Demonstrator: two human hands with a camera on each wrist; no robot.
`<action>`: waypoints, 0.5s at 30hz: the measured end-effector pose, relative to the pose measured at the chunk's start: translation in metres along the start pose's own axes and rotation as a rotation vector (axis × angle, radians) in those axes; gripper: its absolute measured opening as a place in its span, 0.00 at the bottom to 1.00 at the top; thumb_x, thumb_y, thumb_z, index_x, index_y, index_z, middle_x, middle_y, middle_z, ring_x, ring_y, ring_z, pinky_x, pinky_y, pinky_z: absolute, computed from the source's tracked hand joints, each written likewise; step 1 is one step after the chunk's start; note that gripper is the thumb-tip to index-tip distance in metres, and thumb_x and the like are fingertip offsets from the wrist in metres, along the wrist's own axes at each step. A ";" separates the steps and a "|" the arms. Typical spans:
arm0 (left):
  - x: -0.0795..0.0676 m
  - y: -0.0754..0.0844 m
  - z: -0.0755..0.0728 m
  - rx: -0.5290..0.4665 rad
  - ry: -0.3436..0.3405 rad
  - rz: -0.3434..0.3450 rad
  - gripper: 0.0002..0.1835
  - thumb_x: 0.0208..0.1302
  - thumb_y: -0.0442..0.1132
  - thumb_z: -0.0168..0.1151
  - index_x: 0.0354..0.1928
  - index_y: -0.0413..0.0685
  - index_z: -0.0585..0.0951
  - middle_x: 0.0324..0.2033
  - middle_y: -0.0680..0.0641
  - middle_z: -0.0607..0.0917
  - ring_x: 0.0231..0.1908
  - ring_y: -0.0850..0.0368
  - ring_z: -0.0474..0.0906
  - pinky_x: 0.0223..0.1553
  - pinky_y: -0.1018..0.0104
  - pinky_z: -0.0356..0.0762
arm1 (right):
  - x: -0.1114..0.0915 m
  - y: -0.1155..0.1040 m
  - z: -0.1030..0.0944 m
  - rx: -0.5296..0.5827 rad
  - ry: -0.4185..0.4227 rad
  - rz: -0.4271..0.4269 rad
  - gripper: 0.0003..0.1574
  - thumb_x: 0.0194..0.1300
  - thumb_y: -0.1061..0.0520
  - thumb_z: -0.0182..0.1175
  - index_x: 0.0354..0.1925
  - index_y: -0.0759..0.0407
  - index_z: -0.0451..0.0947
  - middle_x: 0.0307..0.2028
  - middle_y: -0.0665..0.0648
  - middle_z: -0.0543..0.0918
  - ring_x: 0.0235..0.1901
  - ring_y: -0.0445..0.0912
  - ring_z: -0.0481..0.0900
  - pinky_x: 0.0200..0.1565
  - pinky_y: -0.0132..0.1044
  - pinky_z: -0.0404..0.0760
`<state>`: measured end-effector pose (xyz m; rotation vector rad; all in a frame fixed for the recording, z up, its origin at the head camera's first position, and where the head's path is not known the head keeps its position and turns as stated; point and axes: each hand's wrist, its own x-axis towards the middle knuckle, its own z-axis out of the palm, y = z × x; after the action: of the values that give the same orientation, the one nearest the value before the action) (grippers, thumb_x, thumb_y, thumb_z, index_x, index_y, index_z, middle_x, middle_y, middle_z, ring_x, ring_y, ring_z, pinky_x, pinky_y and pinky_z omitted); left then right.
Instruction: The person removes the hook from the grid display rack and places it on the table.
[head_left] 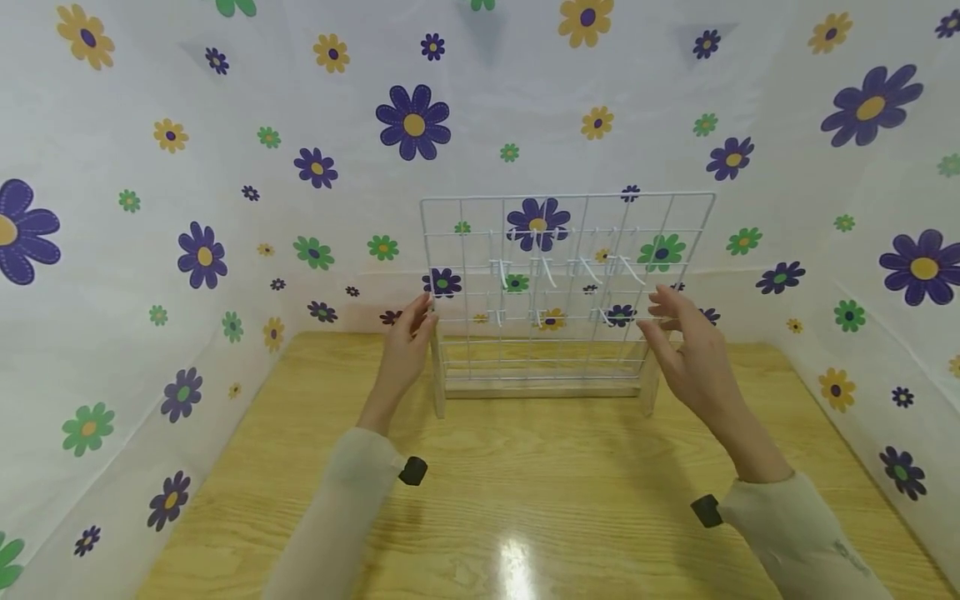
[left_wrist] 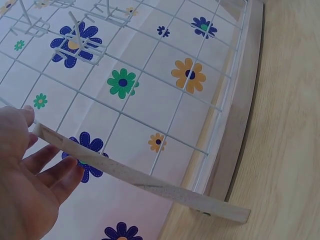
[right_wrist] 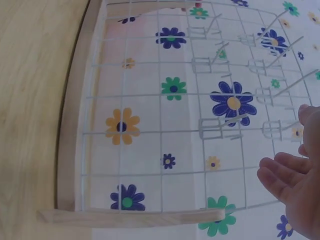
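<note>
In the head view we see the wire grid standing roughly upright in its wooden stand on the tabletop, between the two hands. Its longer side runs across from left to right, so it lies to the right of the left hand and to the left of the right hand. Hooks sit on it in two rows, four above three, well inside both side edges, and flowered cloth hangs behind.

In the left wrist view we find that hand at the upper end of the left post, thumb to one side and fingers to the other; we read it as a light pinch on the grid's side edge. This is the hand nearer the grid.

In the right wrist view we see the fingers relaxed and spread from the thumb, curled round nothing, just beyond the upper end of the right post. The hand covers part of the grid's side edge there, so we cannot tell whether it touches the wire.
</note>
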<state>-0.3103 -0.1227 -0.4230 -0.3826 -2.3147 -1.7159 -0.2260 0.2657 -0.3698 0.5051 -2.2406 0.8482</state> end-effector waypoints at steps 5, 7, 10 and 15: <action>0.004 0.000 0.003 -0.003 0.016 0.022 0.26 0.82 0.43 0.51 0.76 0.40 0.67 0.71 0.35 0.72 0.66 0.43 0.73 0.70 0.52 0.72 | 0.014 -0.005 0.001 0.014 0.068 -0.035 0.30 0.71 0.68 0.63 0.68 0.71 0.70 0.52 0.68 0.84 0.42 0.59 0.85 0.45 0.17 0.72; 0.005 -0.001 0.004 0.000 0.018 0.020 0.26 0.82 0.43 0.51 0.75 0.37 0.67 0.70 0.36 0.73 0.65 0.43 0.74 0.68 0.53 0.74 | 0.018 -0.007 0.001 0.018 0.084 -0.038 0.29 0.71 0.68 0.64 0.67 0.71 0.70 0.50 0.68 0.85 0.41 0.58 0.86 0.44 0.16 0.72; 0.005 -0.002 0.004 -0.008 0.019 0.008 0.26 0.82 0.42 0.51 0.74 0.36 0.68 0.69 0.36 0.74 0.64 0.43 0.74 0.67 0.52 0.75 | 0.024 -0.011 0.001 0.018 0.103 -0.043 0.29 0.71 0.68 0.64 0.67 0.71 0.71 0.48 0.68 0.86 0.40 0.58 0.86 0.44 0.15 0.73; 0.005 -0.005 0.005 -0.020 0.018 -0.005 0.26 0.83 0.42 0.50 0.75 0.37 0.67 0.69 0.37 0.74 0.66 0.43 0.73 0.69 0.52 0.74 | 0.032 -0.018 0.002 0.012 0.126 -0.055 0.28 0.69 0.67 0.67 0.64 0.72 0.74 0.45 0.68 0.87 0.37 0.57 0.86 0.42 0.16 0.74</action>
<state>-0.3164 -0.1192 -0.4270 -0.3646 -2.2893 -1.7391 -0.2395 0.2482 -0.3406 0.5028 -2.0982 0.8420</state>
